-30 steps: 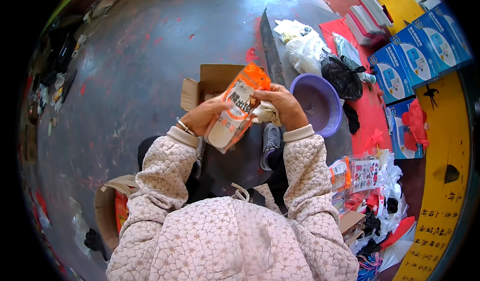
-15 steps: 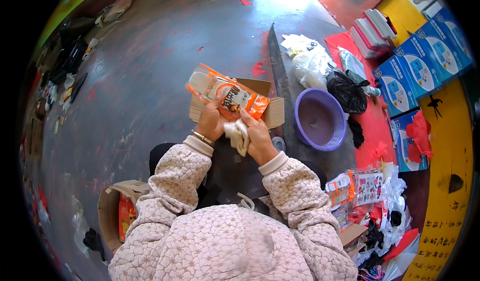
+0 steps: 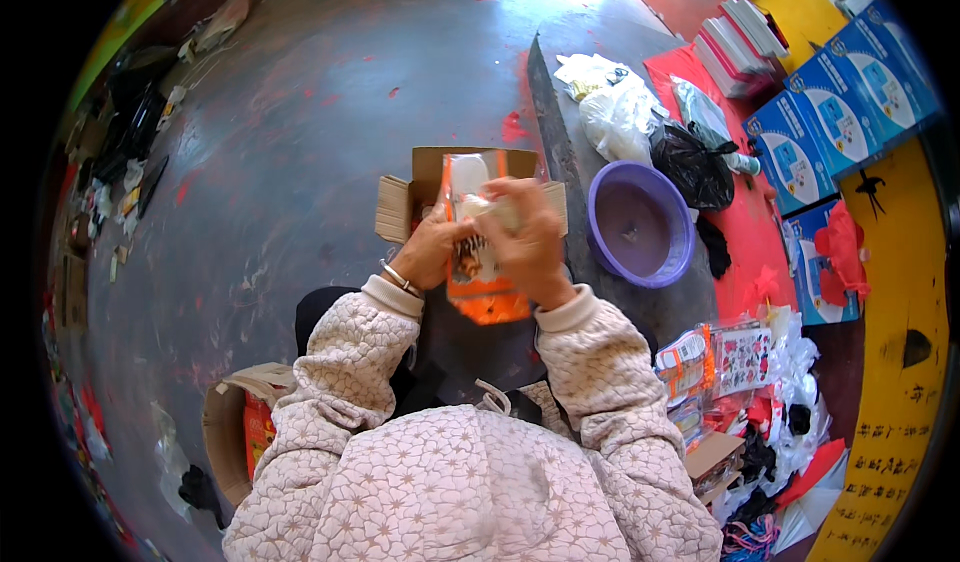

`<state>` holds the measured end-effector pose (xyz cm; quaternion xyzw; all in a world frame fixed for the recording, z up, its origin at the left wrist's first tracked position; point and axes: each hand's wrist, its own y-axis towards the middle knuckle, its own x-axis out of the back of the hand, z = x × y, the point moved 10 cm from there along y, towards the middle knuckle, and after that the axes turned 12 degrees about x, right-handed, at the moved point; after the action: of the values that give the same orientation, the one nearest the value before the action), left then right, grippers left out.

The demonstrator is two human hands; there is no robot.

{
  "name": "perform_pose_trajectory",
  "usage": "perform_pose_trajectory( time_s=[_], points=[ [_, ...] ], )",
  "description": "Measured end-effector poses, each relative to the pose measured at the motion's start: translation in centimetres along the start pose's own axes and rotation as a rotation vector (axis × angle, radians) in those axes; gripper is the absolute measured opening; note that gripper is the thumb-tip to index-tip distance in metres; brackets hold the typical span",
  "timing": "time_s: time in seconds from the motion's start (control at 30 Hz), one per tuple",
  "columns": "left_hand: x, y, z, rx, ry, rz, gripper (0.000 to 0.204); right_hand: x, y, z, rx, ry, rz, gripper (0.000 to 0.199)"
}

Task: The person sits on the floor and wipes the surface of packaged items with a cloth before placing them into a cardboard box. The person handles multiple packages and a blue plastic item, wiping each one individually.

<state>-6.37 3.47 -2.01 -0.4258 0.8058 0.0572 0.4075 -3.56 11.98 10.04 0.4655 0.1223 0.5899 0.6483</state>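
Orange packet (image 3: 478, 262) upright between left hand (image 3: 432, 252) and right hand (image 3: 525, 244) (both gripping).

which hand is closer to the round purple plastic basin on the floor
Right. The right hand grips the orange packet just left of the round purple plastic basin; the left hand holds the packet's far side, farther from the basin.

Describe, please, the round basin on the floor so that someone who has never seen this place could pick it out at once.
Start at the open cardboard box on the grey floor in front of the person; both hands hold an orange packet over it. Just to the right, past a dark plank, sits the purple basin. It is the only round, purple thing there, beside a black bag.
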Motion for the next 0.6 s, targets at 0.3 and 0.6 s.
perform_pose_trajectory(
  time_s=[0.3, 0.6],
  points=[
    [-0.7, -1.6, 2.1, 0.236, 0.191, 0.059, 0.059, 6.6, -2.4, -13.6, -0.572, -0.256, -0.244, 0.019],
    [0.5, -0.6, 4.3, 0.373, 0.511, 0.018, 0.056, -2.4, 0.3, -0.6, 0.166, -0.171, 0.185, 0.008]
  ],
)
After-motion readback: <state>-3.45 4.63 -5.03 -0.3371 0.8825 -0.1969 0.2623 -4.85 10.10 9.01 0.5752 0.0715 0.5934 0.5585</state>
